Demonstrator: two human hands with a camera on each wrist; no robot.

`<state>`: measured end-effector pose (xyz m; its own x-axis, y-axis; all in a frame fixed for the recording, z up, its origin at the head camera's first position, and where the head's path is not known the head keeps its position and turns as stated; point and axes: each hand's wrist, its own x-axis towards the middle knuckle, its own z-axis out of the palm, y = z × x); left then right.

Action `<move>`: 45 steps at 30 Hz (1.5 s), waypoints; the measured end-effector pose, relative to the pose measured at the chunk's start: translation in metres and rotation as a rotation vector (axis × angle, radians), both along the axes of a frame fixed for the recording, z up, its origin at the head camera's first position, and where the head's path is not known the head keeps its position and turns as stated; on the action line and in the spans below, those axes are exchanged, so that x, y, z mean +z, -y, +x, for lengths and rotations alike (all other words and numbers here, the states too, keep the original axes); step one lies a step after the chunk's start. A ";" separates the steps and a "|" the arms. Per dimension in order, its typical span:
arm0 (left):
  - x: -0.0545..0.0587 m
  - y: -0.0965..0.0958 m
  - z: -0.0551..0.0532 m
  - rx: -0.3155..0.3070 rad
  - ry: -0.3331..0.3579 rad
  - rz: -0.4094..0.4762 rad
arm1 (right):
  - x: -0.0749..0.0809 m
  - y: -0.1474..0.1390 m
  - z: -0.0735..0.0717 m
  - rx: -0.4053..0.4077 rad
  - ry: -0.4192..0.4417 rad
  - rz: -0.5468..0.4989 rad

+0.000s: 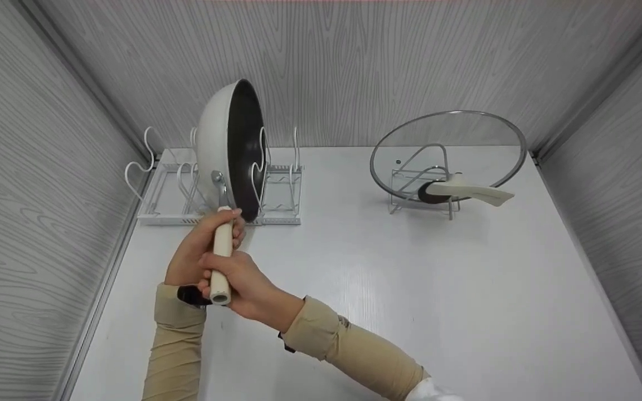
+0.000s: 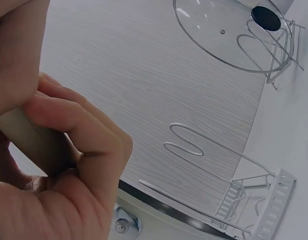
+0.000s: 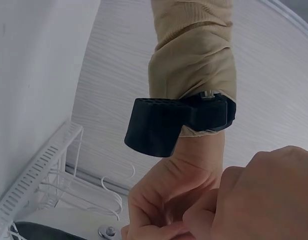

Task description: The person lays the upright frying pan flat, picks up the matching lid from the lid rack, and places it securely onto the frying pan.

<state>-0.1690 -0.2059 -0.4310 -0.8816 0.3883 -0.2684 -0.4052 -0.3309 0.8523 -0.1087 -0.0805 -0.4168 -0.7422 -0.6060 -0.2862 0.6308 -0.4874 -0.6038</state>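
Start with the table (image 1: pixel 388 301), pale and smooth. Near its back left corner, a white wire rack (image 1: pixel 282 221), thin-barred and probably light enough to slide if knocked. Standing on edge in that rack, the pan (image 1: pixel 237 145), dark inside facing right, pale outside; cannot tell whether resting its weight there or held just off. Likely stiff, fairly heavy and weighted away from the grip, so apt to dip or twist; probably slick inside and easy to scratch, so best lifted without rubbing metal. Well apart on the right, a glass lid (image 1: pixel 477 147) tilted in a small stand (image 1: pixel 450 213), to be judged fragile and given a wide berth. For holding the pan, best use the long cream handle (image 1: pixel 223 239), straight, firm-looking, perhaps slightly slippery. Gripped there by both hands: left hand (image 1: pixel 201 239) curled round nearest the pan, well placed for bearing weight; right hand (image 1: pixel 248 281) wrapped round near the free end, useful for checking twist. Just beyond, a metal bracket (image 1: pixel 222 192), too narrow for a good hold.
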 end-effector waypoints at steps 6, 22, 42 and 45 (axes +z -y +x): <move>-0.006 0.000 -0.004 0.013 -0.015 0.002 | -0.002 0.001 0.000 -0.019 -0.077 0.054; -0.006 -0.008 0.001 0.122 -0.077 -0.104 | -0.005 0.001 0.002 0.012 -0.118 0.065; 0.004 -0.018 0.009 0.172 -0.091 -0.114 | 0.005 -0.012 0.011 0.037 -0.151 0.046; 0.007 -0.021 0.011 0.182 -0.051 -0.031 | 0.007 -0.013 0.013 0.040 -0.157 0.043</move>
<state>-0.1582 -0.1848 -0.4243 -0.9493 0.2133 -0.2307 -0.2969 -0.3683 0.8810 -0.0960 -0.0673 -0.4097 -0.7556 -0.6253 -0.1951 0.5453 -0.4355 -0.7162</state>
